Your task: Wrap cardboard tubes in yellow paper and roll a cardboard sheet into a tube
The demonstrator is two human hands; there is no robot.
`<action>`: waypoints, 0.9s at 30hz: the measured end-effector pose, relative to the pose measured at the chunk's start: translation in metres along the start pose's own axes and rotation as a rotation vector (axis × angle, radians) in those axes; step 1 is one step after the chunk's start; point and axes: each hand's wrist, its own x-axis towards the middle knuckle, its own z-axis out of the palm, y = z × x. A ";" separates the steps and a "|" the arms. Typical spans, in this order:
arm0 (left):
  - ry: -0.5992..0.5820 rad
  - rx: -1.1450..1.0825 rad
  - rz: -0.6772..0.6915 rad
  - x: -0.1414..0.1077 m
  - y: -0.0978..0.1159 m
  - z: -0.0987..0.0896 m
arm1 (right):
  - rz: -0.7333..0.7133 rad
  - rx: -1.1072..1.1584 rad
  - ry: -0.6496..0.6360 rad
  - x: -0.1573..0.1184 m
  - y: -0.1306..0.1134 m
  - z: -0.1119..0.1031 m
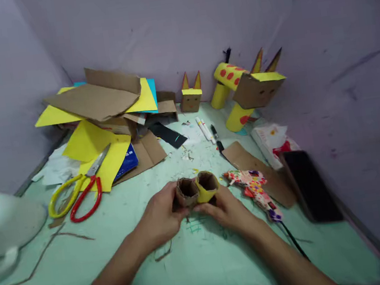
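Brown cardboard, one tube (187, 202): at the near middle of the surface (227, 268), mouth up, gripped by the left hand (162, 214). Yellow-covered tube (204, 196), brown inside: beside it, mouth up, gripped by the right hand (232, 209). Holding one from each outer side appears to keep the pair upright, side by side, with the mouths in view.

Glue gun (256, 190), flower-patterned: lies on its side near the right hand, nozzle towards the tubes, seemingly for easy reach. Scissors (92, 176), one handle red, one yellow: on the left, blades over yellow paper (111, 164), apparently set aside. Cardboard sheets (95, 99): piled at the back, seemingly to leave working room. Spotted figure (256, 90) and small eared box (191, 102): standing at the back, apparently out of the way.

Obscured: the tubes' lower ends and several fingertips; whether the tubes are joined cannot be told. White vessel (14, 221): cut off at the left edge, contents unclear. Blue item (128, 162): partly under the yellow paper, its lettering illegible. Glue gun's cord (294, 241): far end hidden behind the right forearm.
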 end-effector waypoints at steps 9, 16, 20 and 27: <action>0.012 -0.097 -0.009 -0.003 0.002 0.000 | 0.055 0.129 0.071 0.004 -0.003 0.002; 0.093 -0.463 -0.081 -0.001 0.010 -0.012 | 0.474 0.971 0.217 0.007 -0.022 -0.002; 0.072 -0.574 -0.144 -0.001 0.011 -0.016 | 0.526 1.069 0.165 0.010 -0.029 -0.004; 0.029 -0.582 -0.212 -0.002 0.013 -0.013 | 0.546 1.196 0.150 0.012 -0.030 0.000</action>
